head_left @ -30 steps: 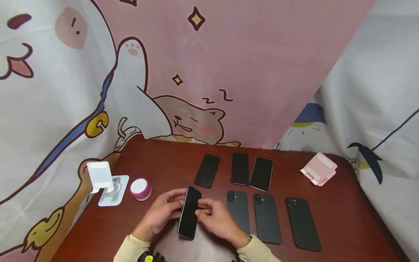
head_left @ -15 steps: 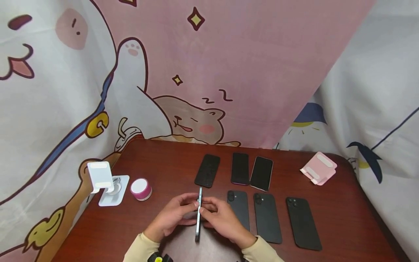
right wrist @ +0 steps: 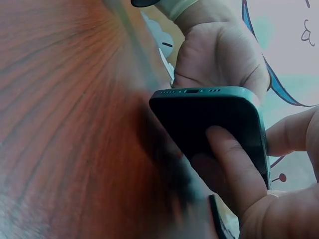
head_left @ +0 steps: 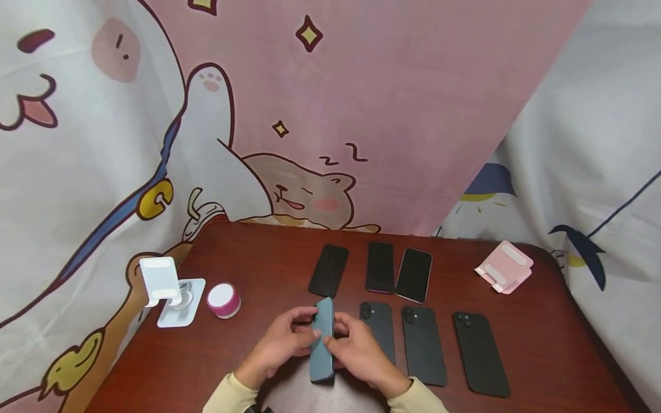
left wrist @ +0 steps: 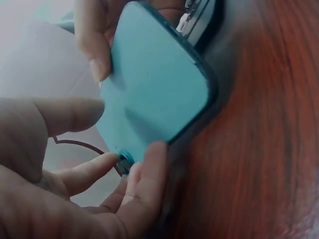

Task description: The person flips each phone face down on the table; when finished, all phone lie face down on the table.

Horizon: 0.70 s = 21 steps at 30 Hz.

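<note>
Both hands hold a smartphone (head_left: 322, 358) on edge above the table, its pale blue back turned toward the head camera. My left hand (head_left: 284, 341) has fingers along its left side; in the left wrist view they reach the camera lens (left wrist: 125, 162) and a lower edge. From the right, my right hand (head_left: 364, 353) pinches it, thumb on the back. The right wrist view shows two fingers (right wrist: 234, 159) lying on the dark screen (right wrist: 194, 117) and the charging port (right wrist: 191, 91) at the end.
Three phones lie screen up behind, including a black one (head_left: 329, 269). Right of the hands lie three dark phones back up, one (head_left: 424, 347) in the middle. A white stand (head_left: 160, 278) and a pink-and-white round jar (head_left: 224, 300) stand left; a pink stand (head_left: 505, 267) is far right.
The held phone has turned over, from screen showing, through edge-on, to its blue back showing. Both hands have shifted slightly right with it.
</note>
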Each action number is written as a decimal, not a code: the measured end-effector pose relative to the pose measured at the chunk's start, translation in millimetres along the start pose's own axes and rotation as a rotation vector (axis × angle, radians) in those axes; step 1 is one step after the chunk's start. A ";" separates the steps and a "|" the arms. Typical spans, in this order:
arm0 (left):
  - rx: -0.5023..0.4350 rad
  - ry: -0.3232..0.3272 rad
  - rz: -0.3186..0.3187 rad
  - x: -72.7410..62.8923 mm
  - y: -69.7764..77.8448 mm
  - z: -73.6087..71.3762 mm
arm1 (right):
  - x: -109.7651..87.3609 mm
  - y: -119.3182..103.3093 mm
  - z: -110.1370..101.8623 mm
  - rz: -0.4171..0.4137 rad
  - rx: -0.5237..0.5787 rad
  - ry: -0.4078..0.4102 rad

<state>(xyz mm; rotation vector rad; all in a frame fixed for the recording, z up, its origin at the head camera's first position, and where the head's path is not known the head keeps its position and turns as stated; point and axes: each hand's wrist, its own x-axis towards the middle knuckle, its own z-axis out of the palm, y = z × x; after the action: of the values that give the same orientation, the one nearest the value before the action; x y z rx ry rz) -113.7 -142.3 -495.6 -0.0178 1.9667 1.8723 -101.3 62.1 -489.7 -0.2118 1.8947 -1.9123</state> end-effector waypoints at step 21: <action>-0.215 -0.048 -0.037 -1.6 -5.7 -20.4 | -2.3 -22.8 0.2 -0.089 -0.084 0.039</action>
<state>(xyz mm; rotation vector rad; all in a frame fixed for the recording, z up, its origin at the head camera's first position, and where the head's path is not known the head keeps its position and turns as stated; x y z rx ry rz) -116.5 -162.8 -500.5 -0.0719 1.7149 2.0314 -103.7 62.1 -466.9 -0.2909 2.0247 -1.9084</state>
